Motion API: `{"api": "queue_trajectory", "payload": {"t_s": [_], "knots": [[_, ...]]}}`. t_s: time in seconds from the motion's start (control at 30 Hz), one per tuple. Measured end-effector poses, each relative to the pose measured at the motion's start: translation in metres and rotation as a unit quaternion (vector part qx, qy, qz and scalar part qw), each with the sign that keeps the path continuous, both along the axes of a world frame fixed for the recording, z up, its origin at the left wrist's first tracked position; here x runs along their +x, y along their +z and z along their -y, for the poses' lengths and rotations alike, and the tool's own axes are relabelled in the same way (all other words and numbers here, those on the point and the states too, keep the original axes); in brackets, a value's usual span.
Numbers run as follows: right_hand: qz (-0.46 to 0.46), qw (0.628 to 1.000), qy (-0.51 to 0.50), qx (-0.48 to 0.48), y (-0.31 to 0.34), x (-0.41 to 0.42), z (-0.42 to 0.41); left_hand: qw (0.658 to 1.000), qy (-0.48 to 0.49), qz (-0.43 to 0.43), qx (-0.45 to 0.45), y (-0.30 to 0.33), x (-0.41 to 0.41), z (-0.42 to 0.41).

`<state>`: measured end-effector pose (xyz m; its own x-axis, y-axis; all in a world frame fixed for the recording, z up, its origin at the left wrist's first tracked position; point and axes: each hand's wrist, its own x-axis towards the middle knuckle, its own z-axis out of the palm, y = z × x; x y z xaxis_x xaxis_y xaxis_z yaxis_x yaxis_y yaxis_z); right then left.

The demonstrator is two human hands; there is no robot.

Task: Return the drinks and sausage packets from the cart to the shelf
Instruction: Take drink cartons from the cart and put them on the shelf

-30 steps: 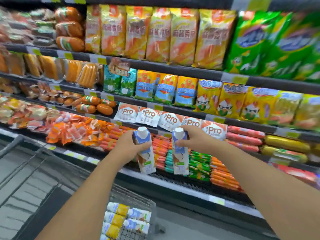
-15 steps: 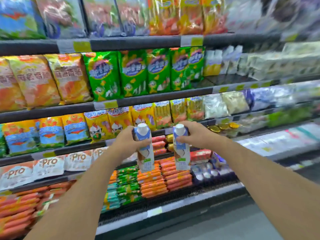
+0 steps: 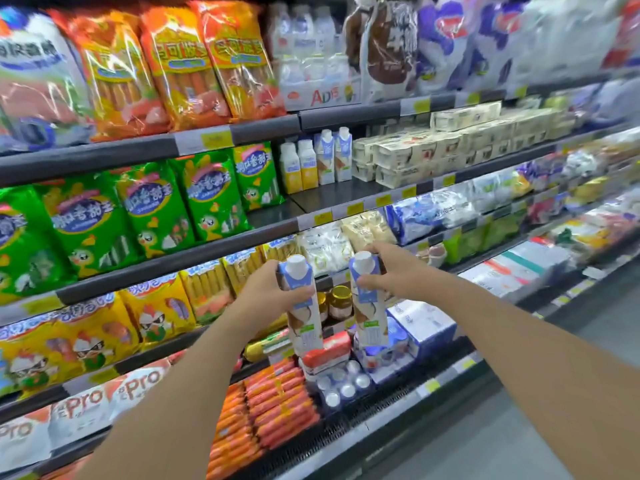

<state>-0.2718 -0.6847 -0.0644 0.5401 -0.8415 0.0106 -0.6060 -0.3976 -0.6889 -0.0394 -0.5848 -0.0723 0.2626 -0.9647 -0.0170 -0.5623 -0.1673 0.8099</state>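
Note:
My left hand [image 3: 265, 292] grips a blue-and-white drink carton [image 3: 303, 315] with a white cap, held upright. My right hand [image 3: 388, 271] grips a second, matching drink carton [image 3: 369, 308] beside it. Both cartons hang in front of the lower shelves. Matching cartons [image 3: 334, 155] stand on the shelf [image 3: 346, 197] higher up, next to yellow-and-white bottles [image 3: 299, 166]. Green sausage packets [image 3: 149, 206] and orange sausage packets [image 3: 180, 67] fill the shelves to the left. The cart is out of view.
Cream-coloured boxes [image 3: 450, 147] are stacked on the same shelf to the right of the cartons, with bare dark shelf in front of them. Small jars [image 3: 341, 301] and a blue box [image 3: 426, 327] sit behind my hands. The grey aisle floor [image 3: 519, 438] runs along the lower right.
My view has swung right and upward along the shelves, so the cart has dropped out of sight and the shelf with matching cartons has come into view. Both hands still hold their cartons.

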Motion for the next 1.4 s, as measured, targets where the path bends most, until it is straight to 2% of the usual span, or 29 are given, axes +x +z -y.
{"api": "queue_trajectory", "payload": {"t_s": [0.3,0.57,0.73,0.9,1.03,1.17,1.4], "knots": [[0.046,0.998,-0.014,-0.037,0.016,-0.013,0.089,0.999,-0.013,0.024,-0.043,0.022,-0.034,0.101],[0.062,0.991,-0.044,-0.109,0.076,0.007,0.172,0.991,-0.004,0.036,-0.126,0.072,-0.003,0.201],[0.109,0.984,-0.061,-0.127,0.097,0.020,0.213,0.986,0.037,0.026,-0.160,0.086,0.011,0.247],[0.106,0.983,-0.087,-0.125,0.101,0.031,0.249,0.987,0.050,0.000,-0.155,0.083,0.018,0.283],[0.097,0.985,-0.064,-0.125,0.100,0.042,0.277,0.986,0.061,-0.005,-0.156,0.080,0.014,0.307],[0.097,0.987,-0.036,-0.119,0.101,0.052,0.305,0.986,0.079,0.017,-0.145,0.078,0.005,0.331],[0.039,0.992,-0.025,-0.116,0.100,0.059,0.365,0.980,0.117,0.042,-0.154,0.076,-0.016,0.376]]}}
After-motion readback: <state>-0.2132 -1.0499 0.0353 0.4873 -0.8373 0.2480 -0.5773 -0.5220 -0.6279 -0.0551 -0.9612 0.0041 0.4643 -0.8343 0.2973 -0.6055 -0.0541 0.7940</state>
